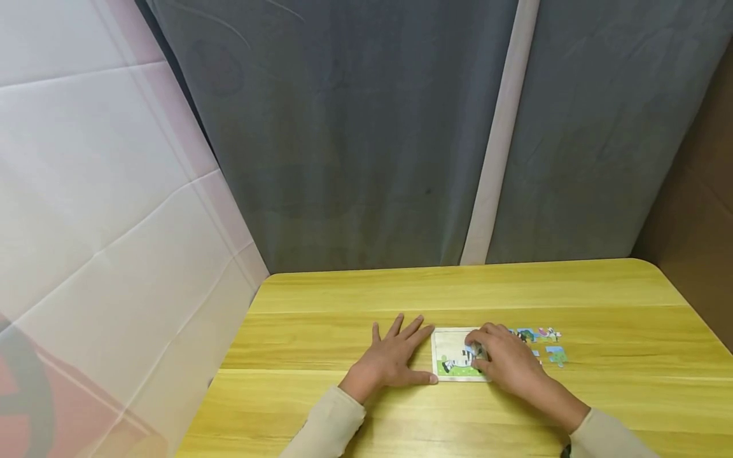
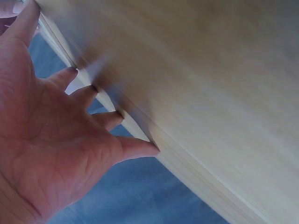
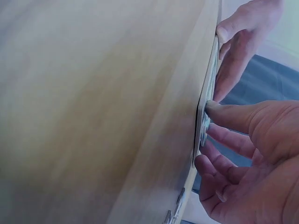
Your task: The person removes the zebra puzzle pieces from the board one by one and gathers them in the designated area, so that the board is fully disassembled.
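A square jigsaw puzzle tray [image 1: 452,337] with a pale wooden rim lies on the table, partly filled with a zebra picture on green ground [image 1: 460,366]. My left hand [image 1: 392,359] is spread flat beside it, thumb and index fingertips at the tray's left edge. The fingers of that left hand [image 2: 60,126] are straight in the left wrist view. Over the tray's right part, my right hand [image 1: 509,359] pinches a puzzle piece [image 1: 478,349] between thumb and fingers, low against the picture. In the right wrist view the right thumb [image 3: 233,114] rests at the tray's edge [image 3: 203,105]; the palm hides the tray's right side.
Several loose puzzle pieces [image 1: 557,356] lie on the wooden table [image 1: 321,299] to the right of the tray, some partly behind the right hand. A grey curtain [image 1: 355,159] hangs behind the table. White cloth [image 1: 143,191] borders the left side, and a brown panel [image 1: 698,191] the right.
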The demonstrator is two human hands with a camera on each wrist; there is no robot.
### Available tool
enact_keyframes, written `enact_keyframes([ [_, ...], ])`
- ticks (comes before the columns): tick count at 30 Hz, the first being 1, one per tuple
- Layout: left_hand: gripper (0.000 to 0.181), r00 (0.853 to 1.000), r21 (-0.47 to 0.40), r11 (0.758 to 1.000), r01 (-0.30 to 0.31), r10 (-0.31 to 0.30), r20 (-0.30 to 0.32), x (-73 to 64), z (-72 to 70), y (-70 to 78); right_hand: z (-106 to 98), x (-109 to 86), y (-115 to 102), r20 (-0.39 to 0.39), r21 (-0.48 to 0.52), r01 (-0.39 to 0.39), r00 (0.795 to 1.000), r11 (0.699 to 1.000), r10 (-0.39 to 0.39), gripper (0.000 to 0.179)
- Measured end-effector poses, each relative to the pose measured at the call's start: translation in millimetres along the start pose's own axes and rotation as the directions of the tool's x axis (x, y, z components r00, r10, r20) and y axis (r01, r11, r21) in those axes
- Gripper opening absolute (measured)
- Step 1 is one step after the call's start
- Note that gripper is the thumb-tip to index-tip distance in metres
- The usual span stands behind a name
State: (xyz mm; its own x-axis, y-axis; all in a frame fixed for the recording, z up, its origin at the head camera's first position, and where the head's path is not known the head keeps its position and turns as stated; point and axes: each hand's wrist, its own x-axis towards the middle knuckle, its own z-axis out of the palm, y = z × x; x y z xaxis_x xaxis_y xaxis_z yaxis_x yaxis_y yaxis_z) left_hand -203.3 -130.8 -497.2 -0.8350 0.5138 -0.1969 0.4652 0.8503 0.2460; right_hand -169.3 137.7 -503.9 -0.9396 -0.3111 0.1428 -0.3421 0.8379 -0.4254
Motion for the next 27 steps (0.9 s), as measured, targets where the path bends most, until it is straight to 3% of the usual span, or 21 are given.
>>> enact_keyframes([
  [8,0.099,1.0,-0.006,1.0,0.002,-0.002,-0.001,-0.4,0.1,-0.2,0,1.4,7,0.028,0.068,0.005,1.0,0.998,-0.007,0.03],
  [15,0.099,1.0,-0.008,1.0,-0.001,0.001,-0.003,-0.1,1.1,0.1,-3,2.6,12,0.055,0.067,0.036,0.998,0.997,-0.04,0.028],
  [27,0.1,1.0,-0.001,1.0,-0.006,0.006,0.001,1.0,0.6,0.6,-21,-7.7,36,-0.023,0.117,0.085,0.996,0.99,-0.083,0.031],
])
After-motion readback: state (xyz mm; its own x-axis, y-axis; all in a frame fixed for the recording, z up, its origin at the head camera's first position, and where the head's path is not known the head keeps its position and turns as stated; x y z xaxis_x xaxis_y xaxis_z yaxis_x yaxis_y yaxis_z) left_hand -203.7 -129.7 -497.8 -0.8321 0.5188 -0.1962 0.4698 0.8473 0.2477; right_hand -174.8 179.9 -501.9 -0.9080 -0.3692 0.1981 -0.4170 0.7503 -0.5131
